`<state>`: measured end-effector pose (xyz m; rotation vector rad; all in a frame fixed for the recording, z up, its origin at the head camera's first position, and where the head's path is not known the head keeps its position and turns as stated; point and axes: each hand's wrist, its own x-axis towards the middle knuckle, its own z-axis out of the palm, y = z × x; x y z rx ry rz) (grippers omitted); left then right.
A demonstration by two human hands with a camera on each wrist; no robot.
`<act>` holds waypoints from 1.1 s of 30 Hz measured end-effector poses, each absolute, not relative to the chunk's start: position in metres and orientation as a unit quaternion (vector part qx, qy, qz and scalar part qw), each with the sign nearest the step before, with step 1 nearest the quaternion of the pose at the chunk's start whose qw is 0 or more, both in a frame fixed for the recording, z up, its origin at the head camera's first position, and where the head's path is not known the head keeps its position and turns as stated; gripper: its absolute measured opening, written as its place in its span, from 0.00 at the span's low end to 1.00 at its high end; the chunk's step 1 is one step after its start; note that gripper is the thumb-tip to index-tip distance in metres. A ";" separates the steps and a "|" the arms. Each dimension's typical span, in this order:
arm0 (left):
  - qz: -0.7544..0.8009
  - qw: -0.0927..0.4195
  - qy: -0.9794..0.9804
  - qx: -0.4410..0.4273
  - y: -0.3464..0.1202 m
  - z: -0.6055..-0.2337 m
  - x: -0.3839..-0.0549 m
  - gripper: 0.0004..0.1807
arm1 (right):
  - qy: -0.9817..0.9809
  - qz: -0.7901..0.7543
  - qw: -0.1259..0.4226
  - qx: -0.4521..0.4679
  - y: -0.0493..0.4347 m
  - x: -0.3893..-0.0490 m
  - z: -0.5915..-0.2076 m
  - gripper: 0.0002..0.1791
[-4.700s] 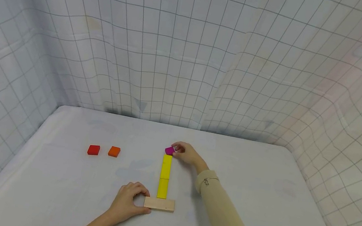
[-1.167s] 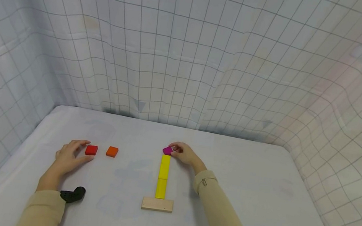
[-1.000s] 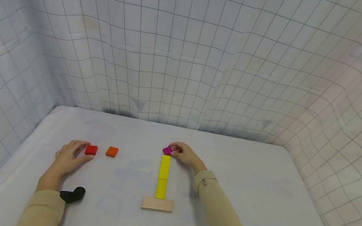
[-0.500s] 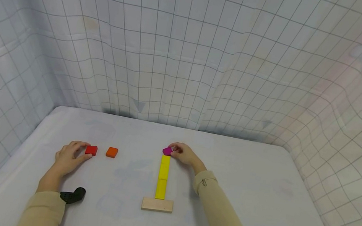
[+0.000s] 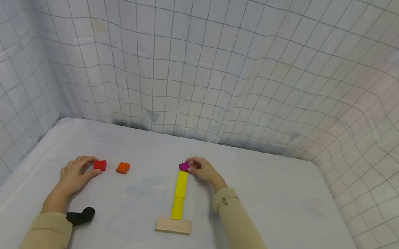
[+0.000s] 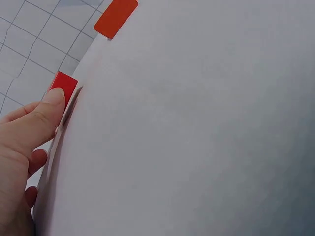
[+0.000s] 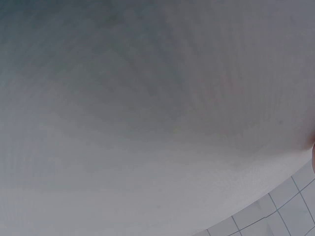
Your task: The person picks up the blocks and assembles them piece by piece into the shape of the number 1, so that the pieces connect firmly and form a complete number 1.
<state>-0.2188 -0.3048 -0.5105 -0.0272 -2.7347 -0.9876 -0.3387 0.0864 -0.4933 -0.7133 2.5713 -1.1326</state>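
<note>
Two bare hands work over a surface [image 5: 279,212] covered in pale, faintly creased cloth. The left grip [image 5: 74,174] pinches a smooth red block [image 5: 99,165], squarish, between thumb and fingers. Just right of that grip lies a similar orange block [image 5: 123,168]. The right grip [image 5: 203,170] holds a small, angular purple block [image 5: 183,166] by its right side. Left of and nearer the wearer than this grip, two flat yellow blocks [image 5: 180,190] form a narrow column, end to end; a pale wooden plank [image 5: 173,225] lies crosswise at its near end.

The right fingers partly cover the purple block, and whether it touches the yellow column is unclear. In the left wrist view, the thumb hides part of the red block. The right wrist view is mostly blurred cloth, with a sliver of skin cut off at the edge.
</note>
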 end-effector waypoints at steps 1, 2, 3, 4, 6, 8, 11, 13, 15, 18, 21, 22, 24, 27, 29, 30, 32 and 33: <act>-0.338 0.119 -0.933 -0.009 -0.305 -0.511 -0.219 0.22 | 0.881 -0.387 0.121 -0.245 0.086 -0.339 -0.493 0.14; -0.339 0.122 -0.933 -0.008 -0.304 -0.511 -0.218 0.22 | 0.881 -0.386 0.121 -0.246 0.087 -0.339 -0.494 0.14; -0.339 0.125 -0.933 -0.008 -0.304 -0.511 -0.218 0.22 | 0.881 -0.386 0.122 -0.246 0.087 -0.339 -0.494 0.14; -0.340 0.127 -0.932 -0.008 -0.304 -0.512 -0.218 0.23 | 0.881 -0.386 0.123 -0.245 0.087 -0.339 -0.494 0.14; -0.343 0.134 -0.930 -0.007 -0.304 -0.512 -0.218 0.23 | 0.881 -0.386 0.125 -0.242 0.087 -0.339 -0.494 0.14; -0.348 0.140 -0.927 -0.006 -0.304 -0.513 -0.218 0.23 | 0.882 -0.386 0.126 -0.240 0.087 -0.339 -0.495 0.14; -0.362 0.147 -0.920 -0.003 -0.303 -0.514 -0.218 0.23 | 0.882 -0.386 0.125 -0.241 0.087 -0.340 -0.496 0.14; -0.373 0.153 -0.915 -0.001 -0.303 -0.514 -0.218 0.23 | 0.882 -0.384 0.124 -0.242 0.087 -0.340 -0.497 0.14; -0.383 0.159 -0.910 0.000 -0.302 -0.514 -0.218 0.23 | 0.883 -0.383 0.124 -0.243 0.087 -0.340 -0.497 0.14; -0.397 0.164 -0.903 0.002 -0.299 -0.513 -0.218 0.22 | 0.883 -0.382 0.124 -0.243 0.088 -0.340 -0.496 0.14; -0.411 0.162 -0.897 0.005 -0.296 -0.510 -0.219 0.23 | 0.883 -0.383 0.124 -0.243 0.088 -0.339 -0.495 0.14; -0.414 0.161 -0.896 0.005 -0.294 -0.510 -0.219 0.23 | 0.882 -0.384 0.126 -0.241 0.088 -0.339 -0.495 0.14; -0.419 0.160 -0.894 0.004 -0.291 -0.508 -0.221 0.24 | 0.882 -0.385 0.126 -0.243 0.088 -0.340 -0.495 0.14; -0.422 0.158 -0.893 -0.003 -0.286 -0.505 -0.225 0.24 | 0.881 -0.386 0.126 -0.242 0.087 -0.340 -0.495 0.14; -0.423 0.155 -0.893 -0.005 -0.281 -0.503 -0.227 0.24 | 0.882 -0.385 0.125 -0.241 0.087 -0.341 -0.496 0.14; -0.423 0.154 -0.893 -0.006 -0.278 -0.502 -0.228 0.24 | 0.882 -0.385 0.124 -0.242 0.087 -0.341 -0.496 0.14; -0.426 0.150 -0.892 -0.009 -0.272 -0.500 -0.229 0.24 | 0.884 -0.384 0.125 -0.237 0.087 -0.341 -0.496 0.14; -0.427 0.149 -0.892 -0.011 -0.268 -0.499 -0.230 0.24 | 0.884 -0.384 0.125 -0.236 0.087 -0.341 -0.496 0.14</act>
